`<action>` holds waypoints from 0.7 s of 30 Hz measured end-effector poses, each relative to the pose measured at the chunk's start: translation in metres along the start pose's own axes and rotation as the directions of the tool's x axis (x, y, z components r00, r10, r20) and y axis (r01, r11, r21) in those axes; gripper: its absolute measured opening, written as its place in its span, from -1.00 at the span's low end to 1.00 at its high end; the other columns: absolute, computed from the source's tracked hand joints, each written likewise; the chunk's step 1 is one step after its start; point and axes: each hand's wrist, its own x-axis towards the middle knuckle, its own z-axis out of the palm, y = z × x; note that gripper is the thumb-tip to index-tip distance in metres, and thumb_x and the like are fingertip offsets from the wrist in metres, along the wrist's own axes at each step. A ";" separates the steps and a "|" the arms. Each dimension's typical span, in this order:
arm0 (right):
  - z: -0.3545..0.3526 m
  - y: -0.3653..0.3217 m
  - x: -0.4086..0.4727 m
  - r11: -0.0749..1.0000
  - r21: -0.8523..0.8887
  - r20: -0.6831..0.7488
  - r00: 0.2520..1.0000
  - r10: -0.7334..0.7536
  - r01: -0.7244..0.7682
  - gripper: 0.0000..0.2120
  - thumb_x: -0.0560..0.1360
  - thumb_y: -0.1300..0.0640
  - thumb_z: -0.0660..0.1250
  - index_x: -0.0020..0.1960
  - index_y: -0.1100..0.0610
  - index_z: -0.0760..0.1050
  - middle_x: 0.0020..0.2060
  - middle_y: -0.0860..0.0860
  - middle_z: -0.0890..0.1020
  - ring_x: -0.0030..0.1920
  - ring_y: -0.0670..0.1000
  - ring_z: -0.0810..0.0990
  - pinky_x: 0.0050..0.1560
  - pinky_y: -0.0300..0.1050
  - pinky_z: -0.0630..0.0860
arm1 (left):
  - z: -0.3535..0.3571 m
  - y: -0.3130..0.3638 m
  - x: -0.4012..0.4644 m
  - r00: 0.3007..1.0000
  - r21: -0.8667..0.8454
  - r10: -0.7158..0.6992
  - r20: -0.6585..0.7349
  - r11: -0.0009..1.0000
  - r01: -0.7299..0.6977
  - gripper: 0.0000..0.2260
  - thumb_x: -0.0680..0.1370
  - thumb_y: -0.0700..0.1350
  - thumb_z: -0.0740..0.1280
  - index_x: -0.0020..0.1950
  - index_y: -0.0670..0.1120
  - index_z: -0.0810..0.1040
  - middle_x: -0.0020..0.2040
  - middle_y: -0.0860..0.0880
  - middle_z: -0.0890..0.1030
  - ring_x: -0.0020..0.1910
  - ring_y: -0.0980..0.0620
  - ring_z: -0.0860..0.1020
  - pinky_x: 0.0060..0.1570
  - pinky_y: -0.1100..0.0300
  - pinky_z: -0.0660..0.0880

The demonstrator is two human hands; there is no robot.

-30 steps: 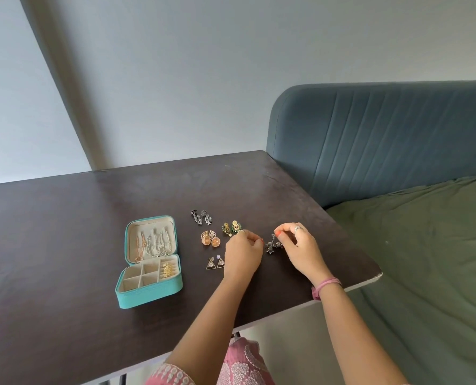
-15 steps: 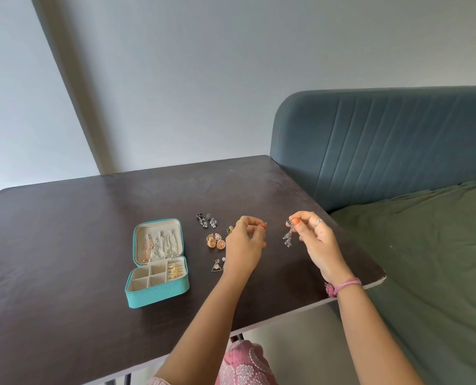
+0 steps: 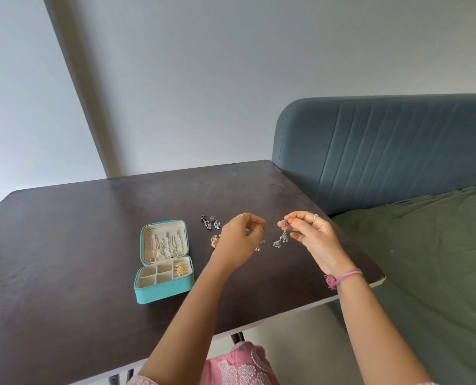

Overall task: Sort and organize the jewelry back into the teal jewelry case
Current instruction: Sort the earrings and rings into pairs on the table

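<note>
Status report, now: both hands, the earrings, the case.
Right hand pinching a silver dangle earring above the table. Left hand closed on its mate. Teal case open, compartments mostly empty. Path to it unobstructed.

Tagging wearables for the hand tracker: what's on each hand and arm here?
Left hand: gold ring, orange-red nail polish. Right hand: silver ring, orange-red nail polish, pink thread bracelet with a small tuft at the wrist. Both forearms bare; a pale pink embroidered sleeve edge shows at the frame bottom.
</note>
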 end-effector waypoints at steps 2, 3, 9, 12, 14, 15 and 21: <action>0.005 0.001 0.000 0.995 0.084 0.001 0.999 0.052 -0.052 -0.84 0.56 0.27 0.25 -0.10 0.13 0.58 -0.13 0.10 0.71 -0.03 0.02 0.64 0.03 -0.12 0.45 | 0.000 0.000 0.000 1.000 -0.033 -0.020 0.000 0.999 0.021 -0.86 0.56 -0.13 0.28 0.03 -0.05 0.62 -0.29 0.13 0.52 -0.42 0.30 0.46 -0.34 0.51 0.34; 0.008 0.000 0.001 0.989 0.125 0.000 0.997 0.077 -0.076 -0.83 0.56 0.28 0.24 -0.11 0.13 0.57 -0.13 0.11 0.71 -0.05 0.02 0.65 0.01 -0.12 0.46 | 0.001 0.000 0.000 1.000 -0.051 -0.025 0.003 0.998 0.025 -0.86 0.55 -0.12 0.29 0.03 -0.04 0.63 -0.29 0.11 0.53 -0.40 0.26 0.45 -0.33 0.47 0.35; 0.017 0.000 0.000 0.894 0.380 -0.017 0.964 0.265 -0.238 -0.94 0.54 0.19 0.28 -0.08 0.10 0.52 -0.07 0.07 0.70 -0.01 0.00 0.64 0.01 -0.08 0.46 | 0.001 0.004 -0.004 0.999 -0.211 -0.022 0.031 0.977 0.028 -0.83 0.59 -0.15 0.22 0.01 -0.02 0.61 -0.32 0.07 0.53 -0.34 0.13 0.45 -0.26 0.29 0.40; 0.020 0.001 0.001 0.860 0.423 -0.016 0.946 0.324 -0.287 -0.93 0.52 0.16 0.32 -0.02 0.10 0.56 -0.08 0.04 0.67 -0.02 -0.02 0.60 -0.01 -0.09 0.44 | 0.000 0.004 -0.004 0.999 -0.234 -0.007 0.040 0.972 0.016 -0.82 0.60 -0.16 0.21 0.05 -0.03 0.60 -0.32 0.10 0.51 -0.32 0.12 0.44 -0.25 0.28 0.40; 0.021 0.001 0.001 0.846 0.434 -0.005 0.939 0.344 -0.308 -0.90 0.51 0.15 0.34 0.01 0.11 0.59 -0.10 0.03 0.66 -0.06 -0.03 0.59 -0.01 -0.11 0.44 | 0.000 0.002 -0.003 0.999 -0.238 -0.007 0.039 0.971 0.016 -0.83 0.61 -0.15 0.21 0.06 -0.02 0.60 -0.24 0.10 0.56 -0.27 0.13 0.47 -0.18 0.27 0.44; 0.022 0.000 0.001 0.843 0.433 0.004 0.936 0.351 -0.318 -0.88 0.51 0.14 0.35 0.02 0.11 0.60 -0.10 0.02 0.66 -0.06 -0.04 0.59 0.01 -0.11 0.45 | -0.001 0.002 -0.003 0.999 -0.238 -0.007 0.041 0.971 0.017 -0.83 0.61 -0.15 0.21 0.07 -0.02 0.60 -0.18 0.09 0.59 -0.25 0.14 0.49 -0.13 0.26 0.47; 0.027 -0.003 0.000 0.797 0.432 0.058 0.895 0.441 -0.421 -0.85 0.52 0.11 0.32 0.05 0.08 0.61 -0.11 -0.02 0.68 -0.02 -0.04 0.56 0.06 -0.10 0.40 | 0.000 0.000 -0.004 0.998 -0.256 -0.042 0.040 0.965 0.051 -0.86 0.60 -0.15 0.25 -0.01 0.02 0.59 -0.14 0.09 0.66 -0.21 0.12 0.55 0.00 0.15 0.52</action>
